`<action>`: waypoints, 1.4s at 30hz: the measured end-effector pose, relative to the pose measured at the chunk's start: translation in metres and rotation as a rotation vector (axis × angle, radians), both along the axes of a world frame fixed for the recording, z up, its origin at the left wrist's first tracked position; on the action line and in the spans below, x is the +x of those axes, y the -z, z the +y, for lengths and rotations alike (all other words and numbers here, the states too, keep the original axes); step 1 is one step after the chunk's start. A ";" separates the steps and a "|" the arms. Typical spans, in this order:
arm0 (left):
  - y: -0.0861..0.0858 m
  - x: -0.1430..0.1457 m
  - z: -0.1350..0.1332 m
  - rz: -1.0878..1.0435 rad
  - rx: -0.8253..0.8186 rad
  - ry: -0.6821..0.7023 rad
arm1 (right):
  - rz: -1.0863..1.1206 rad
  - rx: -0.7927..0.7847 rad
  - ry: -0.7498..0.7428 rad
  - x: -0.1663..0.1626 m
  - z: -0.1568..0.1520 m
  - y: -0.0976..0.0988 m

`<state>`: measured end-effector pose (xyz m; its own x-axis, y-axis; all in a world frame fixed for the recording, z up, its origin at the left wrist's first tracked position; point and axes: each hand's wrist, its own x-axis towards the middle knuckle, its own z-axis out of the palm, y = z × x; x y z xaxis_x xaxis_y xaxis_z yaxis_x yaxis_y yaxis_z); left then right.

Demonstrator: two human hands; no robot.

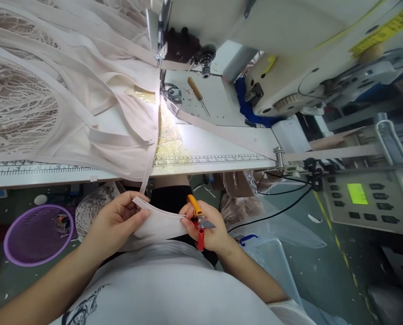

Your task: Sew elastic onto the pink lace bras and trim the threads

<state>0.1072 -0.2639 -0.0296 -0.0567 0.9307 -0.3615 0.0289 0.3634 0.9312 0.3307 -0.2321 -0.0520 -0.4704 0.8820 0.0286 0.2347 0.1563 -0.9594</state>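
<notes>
The left hand (118, 221) was pinched, thumb against fingers, on the near-left end of a pale fabric piece (160, 225). The right hand (213, 225) was closed on the other end, thumb and fingertips together at the edge, with thread snips (201, 222) tucked across its palm, one handle orange, one red. The fabric piece hung between the two hands, its bound upper edge bowed slightly downward, its lower part resting against the person's shirt (160, 280).

The snips looked like the main hazard: their bare blade lay over the right palm, so a tighter curl of those fingers could have nicked skin, or the tip could have caught the cloth. An uneven pull between the hands might have stretched the bound edge out of shape.

Just beyond the left hand, a narrow fabric strip (147, 174) dangled over the table edge from the heaped garments (120, 117); whether it joined the held piece could not be told. A sleeve or finger snagging it might have dragged the heap down. Farther out, ahead of the right hand, stood the sewing machine (272, 31), with a wooden-handled tool (195, 88) lying near its needle area.
</notes>
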 end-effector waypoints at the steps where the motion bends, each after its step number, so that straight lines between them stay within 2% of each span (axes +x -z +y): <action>1: 0.000 0.000 -0.001 -0.014 -0.002 0.004 | 0.000 -0.005 -0.001 0.000 -0.001 0.000; 10: -0.001 0.004 -0.008 0.054 0.015 0.016 | -0.039 0.024 -0.074 0.004 -0.002 0.000; 15: -0.003 0.009 -0.009 0.331 0.283 0.009 | -0.056 -0.019 -0.034 0.005 -0.006 0.006; 17: -0.002 0.011 -0.009 0.367 0.323 0.016 | -0.069 -0.083 -0.015 0.007 -0.008 0.010; 20: -0.002 0.010 -0.009 0.359 0.268 0.036 | -0.108 -0.166 0.001 0.008 -0.007 0.012; 23: -0.003 0.006 -0.010 0.250 0.182 0.048 | -0.118 -0.197 -0.012 0.006 -0.004 0.011; 27: -0.005 -0.001 -0.012 0.122 0.166 0.035 | 0.018 -0.208 -0.063 0.001 -0.001 0.009; 30: -0.006 -0.004 -0.017 0.098 0.150 0.005 | 0.088 -0.218 -0.052 -0.005 -0.001 0.007; 34: -0.002 -0.015 -0.025 0.122 0.099 -0.035 | 0.048 -0.249 0.011 -0.015 0.000 0.000; 37: 0.003 -0.035 -0.026 0.267 0.125 0.082 | 0.001 -0.187 -0.011 -0.019 0.002 -0.006; 39: 0.001 -0.047 -0.022 0.464 0.201 0.216 | -0.010 -0.094 -0.048 -0.022 0.005 -0.008; 42: -0.014 -0.045 -0.012 0.790 0.483 0.396 | -0.017 0.012 -0.139 -0.026 0.011 -0.011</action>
<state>0.0618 -0.2757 -0.0158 0.2280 0.9713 0.0670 0.7384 -0.2174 0.6383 0.3049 -0.2212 -0.0413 -0.5885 0.8079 0.0294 0.2266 0.1997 -0.9533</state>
